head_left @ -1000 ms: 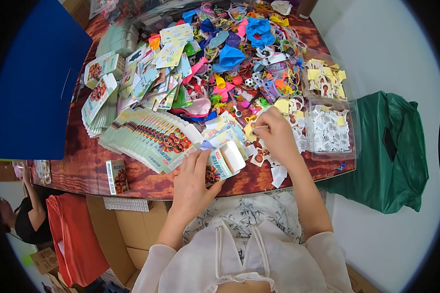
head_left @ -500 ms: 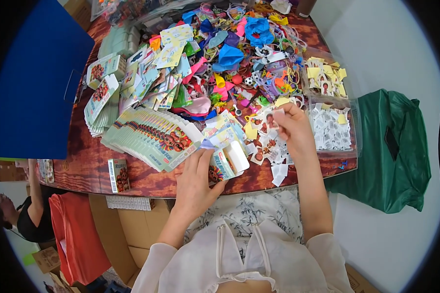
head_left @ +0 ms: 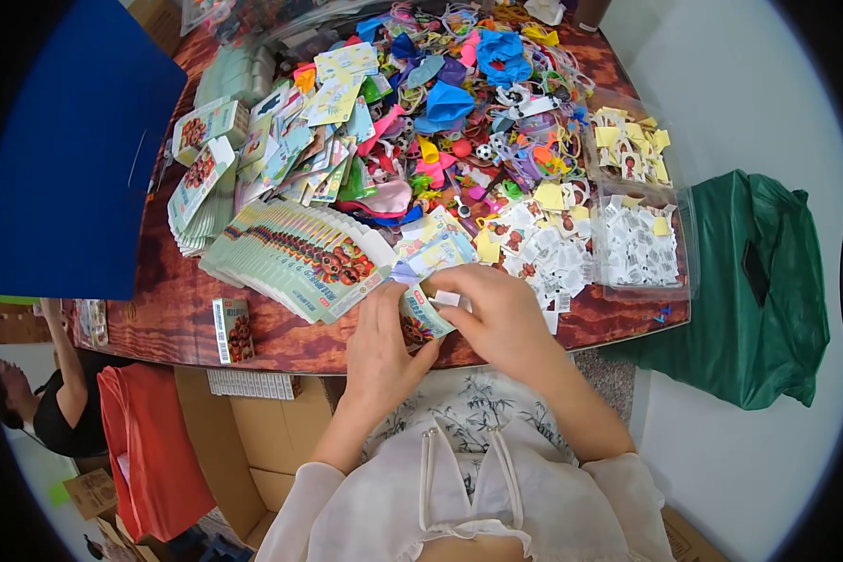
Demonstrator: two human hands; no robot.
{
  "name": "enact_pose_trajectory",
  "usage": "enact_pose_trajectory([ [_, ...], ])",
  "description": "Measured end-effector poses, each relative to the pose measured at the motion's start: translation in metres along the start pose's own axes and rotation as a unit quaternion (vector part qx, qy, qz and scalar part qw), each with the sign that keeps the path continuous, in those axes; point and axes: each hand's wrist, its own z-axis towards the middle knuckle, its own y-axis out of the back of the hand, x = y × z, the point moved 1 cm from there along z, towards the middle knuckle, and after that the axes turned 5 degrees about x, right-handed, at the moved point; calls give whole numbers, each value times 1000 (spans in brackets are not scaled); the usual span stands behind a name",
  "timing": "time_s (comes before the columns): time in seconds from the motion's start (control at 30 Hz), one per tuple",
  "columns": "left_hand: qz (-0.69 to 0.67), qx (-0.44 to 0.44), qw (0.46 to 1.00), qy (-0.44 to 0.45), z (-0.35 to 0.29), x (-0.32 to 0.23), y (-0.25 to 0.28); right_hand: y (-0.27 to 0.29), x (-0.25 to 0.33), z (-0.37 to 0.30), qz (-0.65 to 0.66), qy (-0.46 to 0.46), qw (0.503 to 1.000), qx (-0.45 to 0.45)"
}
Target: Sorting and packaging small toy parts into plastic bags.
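A small green-and-white printed carton (head_left: 424,318) stands tilted near the table's front edge. My left hand (head_left: 377,342) grips it from the left, thumb along its lower side. At the carton's open end, my right hand (head_left: 508,317) has its thumb and fingers closed together. A small white piece (head_left: 448,299) shows between them; whether it is a flap or a paper slip I cannot tell. Behind my hands lie printed cards (head_left: 437,245). Just beyond my right hand spreads a heap of small white and yellow paper slips (head_left: 548,253), some with brown figures.
A fanned row of flat cartons (head_left: 300,258) lies left of my hands, beside one upright carton (head_left: 233,331). Colourful small toys (head_left: 450,108) pile up behind. Clear trays (head_left: 642,281) of slips stand right. Below are an open cardboard box (head_left: 253,426) and, farther left, another person (head_left: 66,403).
My right hand has come left and down from the slips to the carton's open end, bringing a small figure slip that is now hidden. My left hand keeps its grip.
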Motion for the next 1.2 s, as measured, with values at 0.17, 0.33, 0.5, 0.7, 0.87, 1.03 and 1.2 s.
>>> enact_pose_trajectory([
  [0.17, -22, -37, 999, 20, -5, -1, -1, 8, 5, -8, 0, 38, 998, -48],
  [0.33, -138, -47, 988, 52, -2, 1, -12, 1, 7, -13, 22, 52, 997, -43],
  [0.5, -143, -78, 986, 23, -1, 5, -17, 4, 13, -12, -10, 63, 998, 7],
  [0.7, -135, -66, 989, -8, -5, 5, -22, -3, 16, -16, -64, 15, 996, 52],
  [0.87, -272, 30, 958, 81, -8, -3, -13, 0, 9, -21, 41, -4, 999, 4],
  [1.03, -364, 39, 930, 14, -15, 4, -12, -7, -9, -36, 242, -3, 964, -108],
  [1.2, -359, 107, 927, -4, -13, -2, -5, -2, -7, -40, 283, 41, 948, -137],
])
